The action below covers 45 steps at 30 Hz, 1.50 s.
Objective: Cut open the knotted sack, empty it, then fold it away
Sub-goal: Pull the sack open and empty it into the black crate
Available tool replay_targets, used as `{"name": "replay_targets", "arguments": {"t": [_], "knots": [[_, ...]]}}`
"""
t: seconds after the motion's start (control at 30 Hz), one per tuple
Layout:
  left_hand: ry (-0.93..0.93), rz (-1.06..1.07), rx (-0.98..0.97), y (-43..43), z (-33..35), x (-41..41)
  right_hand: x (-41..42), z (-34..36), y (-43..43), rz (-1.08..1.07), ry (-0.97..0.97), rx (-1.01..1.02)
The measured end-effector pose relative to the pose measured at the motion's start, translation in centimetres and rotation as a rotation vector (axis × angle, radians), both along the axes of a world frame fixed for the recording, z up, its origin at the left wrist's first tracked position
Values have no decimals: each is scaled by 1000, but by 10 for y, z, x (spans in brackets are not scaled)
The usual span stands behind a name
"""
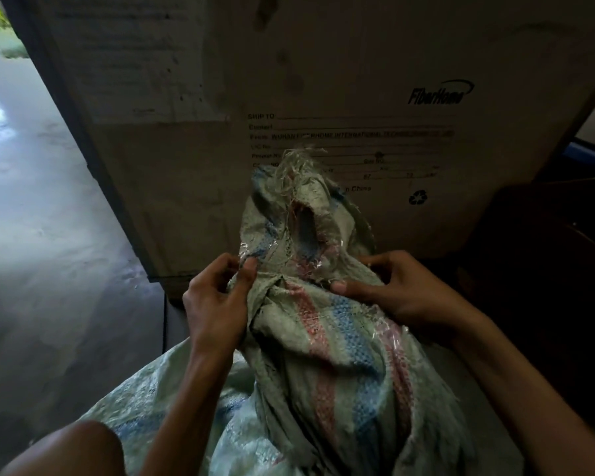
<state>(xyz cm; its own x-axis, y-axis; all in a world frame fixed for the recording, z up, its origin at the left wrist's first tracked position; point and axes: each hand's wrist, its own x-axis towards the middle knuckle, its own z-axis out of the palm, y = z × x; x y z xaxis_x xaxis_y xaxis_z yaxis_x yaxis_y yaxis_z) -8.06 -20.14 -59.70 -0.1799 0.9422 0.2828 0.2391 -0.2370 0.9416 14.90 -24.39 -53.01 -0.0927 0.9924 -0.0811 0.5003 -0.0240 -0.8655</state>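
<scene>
A pale green woven sack (327, 365) with red and blue stripes stands in front of me, its neck bunched and twisted. Frayed threads (298, 163) stick up from the top, and a torn opening (304, 221) gapes just below them. My left hand (217, 304) pinches the fabric and a bit of clear plastic at the neck's left side. My right hand (389, 286) grips the neck's right side, thumb pressed on the cloth. No cutting tool is in view.
A large printed cardboard box (323, 97) stands upright right behind the sack. Grey concrete floor (42, 235) stretches to the left toward a bright doorway. Dark furniture (557, 252) fills the right side. My knee (73, 448) is at bottom left.
</scene>
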Motion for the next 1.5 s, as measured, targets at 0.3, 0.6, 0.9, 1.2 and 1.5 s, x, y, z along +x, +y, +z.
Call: {"name": "replay_targets", "arguments": {"t": [0.3, 0.6, 0.9, 1.2, 1.5], "knots": [[-38, 179, -13, 9, -4, -10, 35, -13, 19, -319, -119, 225], [-849, -173, -392, 7, 0, -22, 30, -3, 5, -401, 423, -18], [-253, -477, -526, -7, 17, 4, 10, -14, 7, -150, 325, 78], [-455, -96, -464, 5, 10, -23, 43, -18, 19, -561, 440, 187], [-265, -374, -490, -1, 14, -9, 19, -20, 7, -111, 139, -347]]}}
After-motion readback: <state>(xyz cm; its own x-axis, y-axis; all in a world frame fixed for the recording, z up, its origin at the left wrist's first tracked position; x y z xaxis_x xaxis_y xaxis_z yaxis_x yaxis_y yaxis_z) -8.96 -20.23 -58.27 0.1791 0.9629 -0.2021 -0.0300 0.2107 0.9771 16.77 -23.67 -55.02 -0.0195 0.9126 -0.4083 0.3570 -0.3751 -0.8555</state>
